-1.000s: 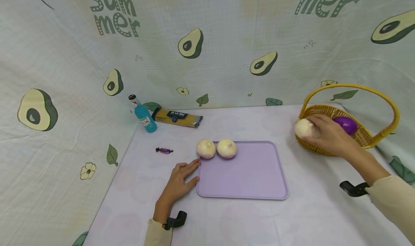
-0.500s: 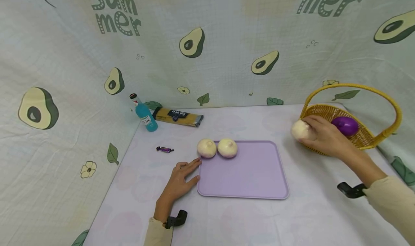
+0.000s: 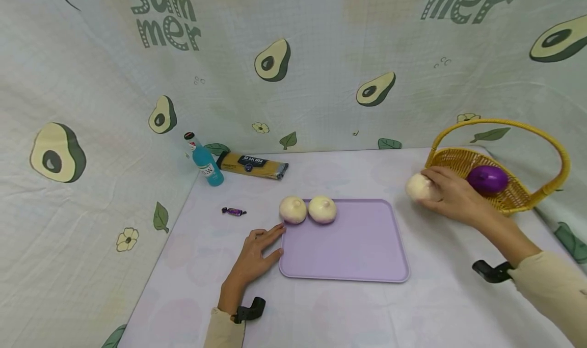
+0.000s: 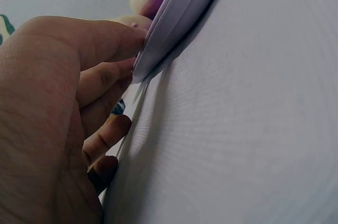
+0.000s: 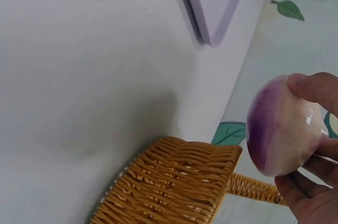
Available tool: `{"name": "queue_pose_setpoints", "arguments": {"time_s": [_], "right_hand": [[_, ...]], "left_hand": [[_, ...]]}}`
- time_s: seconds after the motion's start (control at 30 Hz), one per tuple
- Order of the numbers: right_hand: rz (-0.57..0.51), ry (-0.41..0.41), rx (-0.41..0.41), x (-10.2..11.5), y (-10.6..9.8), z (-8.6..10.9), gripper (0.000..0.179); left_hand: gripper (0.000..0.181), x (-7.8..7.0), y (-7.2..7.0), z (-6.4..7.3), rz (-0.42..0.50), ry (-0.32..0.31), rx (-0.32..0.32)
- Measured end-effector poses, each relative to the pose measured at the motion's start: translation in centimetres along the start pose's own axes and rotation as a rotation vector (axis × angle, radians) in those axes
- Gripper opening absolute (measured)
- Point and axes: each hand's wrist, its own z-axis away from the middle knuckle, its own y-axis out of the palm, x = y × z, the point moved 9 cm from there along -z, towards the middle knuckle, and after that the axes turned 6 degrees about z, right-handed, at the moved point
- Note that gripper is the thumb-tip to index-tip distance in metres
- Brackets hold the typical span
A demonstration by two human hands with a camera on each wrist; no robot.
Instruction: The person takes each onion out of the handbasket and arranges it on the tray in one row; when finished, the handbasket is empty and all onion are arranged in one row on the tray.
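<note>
My right hand (image 3: 451,192) grips a white-and-purple turnip (image 3: 419,187) just left of the wicker basket's rim. In the right wrist view the thumb and fingers curl round the turnip (image 5: 282,126), which is held above the table. Inside the yellow-brown basket (image 3: 513,197) lies a shiny purple oval vegetable (image 3: 487,180). My left hand (image 3: 255,256) rests at the left edge of the lilac tray (image 3: 344,246), its fingertips touching the rim. Two more turnips, one at the tray's top left corner (image 3: 292,209) and another turnip (image 3: 322,209) beside it, sit on the tray.
A blue bottle (image 3: 207,165) and a yellow pasta packet (image 3: 253,166) lie at the back left. A small purple wrapped candy (image 3: 234,212) is left of the tray. The basket's tall handle (image 3: 557,154) arches over it. A patterned cloth hangs behind the table.
My right hand has carried the turnip left, from over the basket's rim to just outside it. The left hand has stayed at the tray's edge.
</note>
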Motion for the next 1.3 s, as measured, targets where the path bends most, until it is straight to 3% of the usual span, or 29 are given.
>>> {"name": "queue_pose_setpoints", "arguments": {"time_s": [0.6,1.03,1.3], "right_hand": [[-0.019,0.046,0.078,1.2,1.8,-0.1,0.068],[-0.041,-0.024,0.063,2.5,2.8,-0.3,0.066],[-0.044,-0.002,0.101,3.0,3.5,-0.5,0.069]], "left_hand": [[0.055,0.2,0.1,0.0,-0.003,-0.019,0.010],[0.055,0.0,0.0,-0.1,0.001,-0.003,0.001],[0.055,0.0,-0.1,0.0,0.007,0.005,-0.004]]}}
